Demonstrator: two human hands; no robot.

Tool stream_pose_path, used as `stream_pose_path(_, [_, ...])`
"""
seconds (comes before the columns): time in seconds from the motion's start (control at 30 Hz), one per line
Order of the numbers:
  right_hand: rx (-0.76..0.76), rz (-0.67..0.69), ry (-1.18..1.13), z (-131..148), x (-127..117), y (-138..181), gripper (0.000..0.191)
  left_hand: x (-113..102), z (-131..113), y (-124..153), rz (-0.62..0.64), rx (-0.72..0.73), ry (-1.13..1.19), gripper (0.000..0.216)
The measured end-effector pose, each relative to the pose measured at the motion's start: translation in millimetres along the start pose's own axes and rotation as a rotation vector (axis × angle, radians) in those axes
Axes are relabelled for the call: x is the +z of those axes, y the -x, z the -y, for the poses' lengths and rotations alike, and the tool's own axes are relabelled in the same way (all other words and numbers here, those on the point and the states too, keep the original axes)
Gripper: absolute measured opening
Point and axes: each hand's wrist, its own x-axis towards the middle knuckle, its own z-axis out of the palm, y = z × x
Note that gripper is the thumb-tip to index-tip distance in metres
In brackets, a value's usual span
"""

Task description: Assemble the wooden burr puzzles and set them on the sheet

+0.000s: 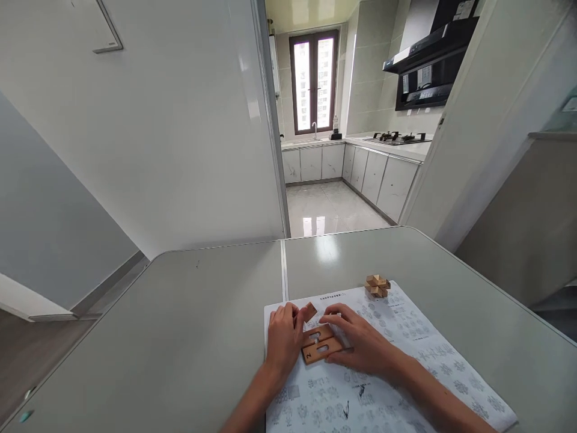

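Note:
My left hand (283, 335) pinches a small wooden puzzle piece (310, 311) between thumb and fingers, lifted slightly above the paper. My right hand (358, 341) rests with curled fingers on two flat notched wooden bars (321, 345) that lie side by side on a printed instruction sheet (383, 373); the nearer bar carries a number mark. An assembled wooden burr puzzle (377, 285) sits on the sheet's far corner, apart from both hands.
A grey folding table (180, 337) with a centre seam holds everything. Behind it a white wall (157, 132) stands at left, and an open doorway shows a kitchen with cabinets (374, 174), a stove and a window.

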Motion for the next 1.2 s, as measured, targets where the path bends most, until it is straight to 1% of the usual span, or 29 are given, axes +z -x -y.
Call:
stream_pose_path(0.2, [0.008, -0.019, -0.009, 3.2, -1.0, -2.0, 0.061, 0.4, 1.7, -0.9, -0.013, 0.009, -0.007, 0.039])
stream_pose_path(0.57, [-0.036, 0.037, -0.003, 5.7, -4.3, -3.6, 0.054, 0.8, 2.7, -1.4, 0.0, -0.011, -0.01, 0.039])
stream_pose_path(0.7, [-0.039, 0.044, -0.019, 8.2, -5.8, -3.8, 0.048, 2.3, 5.1, -1.5, 0.003, -0.016, -0.011, 0.038])
stream_pose_path(0.9, [-0.068, 0.035, -0.009, 2.6, -3.8, -3.4, 0.041, -1.4, 1.4, -1.8, 0.023, -0.032, 0.025, 0.043])
stream_pose_path(1.03, [-0.094, 0.034, 0.01, 1.0, -3.5, -3.5, 0.043, -3.9, -1.6, -2.6, 0.017, -0.017, 0.112, 0.044])
stream_pose_path(1.2, [-0.132, 0.042, 0.032, 2.8, -5.1, -4.3, 0.042, -5.1, -7.0, -1.1, 0.11, -0.102, 0.377, 0.041])
